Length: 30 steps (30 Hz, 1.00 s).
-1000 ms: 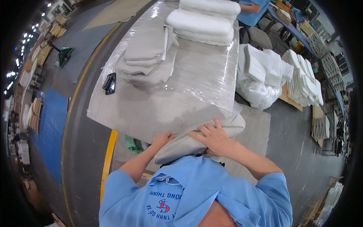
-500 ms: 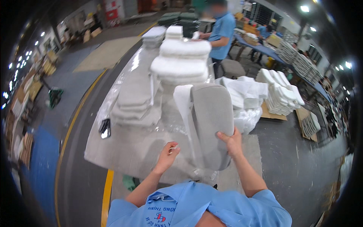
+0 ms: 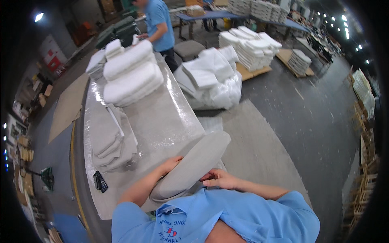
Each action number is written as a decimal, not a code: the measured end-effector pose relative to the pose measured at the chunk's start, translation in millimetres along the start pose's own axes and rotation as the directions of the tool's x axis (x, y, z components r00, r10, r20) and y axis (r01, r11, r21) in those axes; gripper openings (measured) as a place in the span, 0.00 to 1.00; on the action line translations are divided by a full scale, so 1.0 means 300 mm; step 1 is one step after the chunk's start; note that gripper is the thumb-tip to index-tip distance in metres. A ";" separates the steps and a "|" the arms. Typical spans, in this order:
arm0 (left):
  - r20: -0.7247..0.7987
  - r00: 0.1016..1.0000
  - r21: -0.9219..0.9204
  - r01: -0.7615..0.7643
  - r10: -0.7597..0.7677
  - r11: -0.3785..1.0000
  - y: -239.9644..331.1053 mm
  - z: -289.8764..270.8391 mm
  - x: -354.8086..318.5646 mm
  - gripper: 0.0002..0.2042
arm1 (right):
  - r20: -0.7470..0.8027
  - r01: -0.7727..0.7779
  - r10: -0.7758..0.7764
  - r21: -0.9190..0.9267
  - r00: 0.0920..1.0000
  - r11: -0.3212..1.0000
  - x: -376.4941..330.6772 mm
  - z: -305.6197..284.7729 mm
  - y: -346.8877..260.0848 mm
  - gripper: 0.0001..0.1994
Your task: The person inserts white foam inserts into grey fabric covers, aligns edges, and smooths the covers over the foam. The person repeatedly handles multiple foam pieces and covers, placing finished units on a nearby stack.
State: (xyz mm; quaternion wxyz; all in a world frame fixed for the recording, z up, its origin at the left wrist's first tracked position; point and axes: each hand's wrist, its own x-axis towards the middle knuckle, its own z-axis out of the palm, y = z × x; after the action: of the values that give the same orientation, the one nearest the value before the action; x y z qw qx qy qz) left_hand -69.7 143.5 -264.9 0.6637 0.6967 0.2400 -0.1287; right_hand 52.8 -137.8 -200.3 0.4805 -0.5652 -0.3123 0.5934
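Observation:
A long grey fabric-covered cushion (image 3: 194, 164) with rounded ends leans diagonally in front of my body, over the near edge of the table. My left hand (image 3: 173, 163) grips its left long side, with the fingertips partly hidden behind it. On the other side my right hand (image 3: 221, 179) has its fingers curled at the cushion's lower right edge. A pile of flat grey fabric covers (image 3: 107, 139) lies on the table's left part. Beyond it sit stacked thick white padding pieces (image 3: 131, 85).
The table (image 3: 158, 115) has a plastic-wrapped top. A black phone-like object (image 3: 100, 181) lies near its left edge. To the right stand a plastic bag of white padding (image 3: 214, 81) and white stacks (image 3: 251, 48) on cardboard. A co-worker (image 3: 159, 26) stands at the table's far end.
My view has turned to the right. The cushion has tipped from upright to a low diagonal, and my left hand, earlier apart from it, now holds its side. The white strip beside it no longer shows.

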 end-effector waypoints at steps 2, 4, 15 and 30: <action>-0.013 0.998 0.275 0.068 -0.067 0.959 -0.093 0.003 -0.038 0.19 | 0.161 -0.087 0.124 -0.218 0.979 0.972 -0.010 -0.050 0.025 0.25; -0.057 0.998 0.514 0.009 0.023 0.858 -0.134 0.025 -0.040 0.20 | 0.203 -0.119 0.227 -0.437 0.952 0.891 -0.038 -0.129 0.068 0.25; 0.229 0.927 0.134 0.272 -0.296 0.953 0.127 0.115 0.222 0.20 | -0.386 -0.182 -0.098 -0.624 0.917 0.760 0.210 -0.547 -0.170 0.13; -0.193 0.593 0.865 -0.272 0.781 0.421 0.142 0.302 0.081 0.02 | 0.190 0.067 0.169 -0.833 0.967 0.550 0.424 -0.548 -0.199 0.11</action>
State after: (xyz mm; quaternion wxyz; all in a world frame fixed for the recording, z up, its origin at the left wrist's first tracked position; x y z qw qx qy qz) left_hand -15.0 58.1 -248.0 0.1992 0.9471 0.1019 0.2302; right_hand 238.0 -28.2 -220.3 0.0950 -0.6552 -0.5966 0.4536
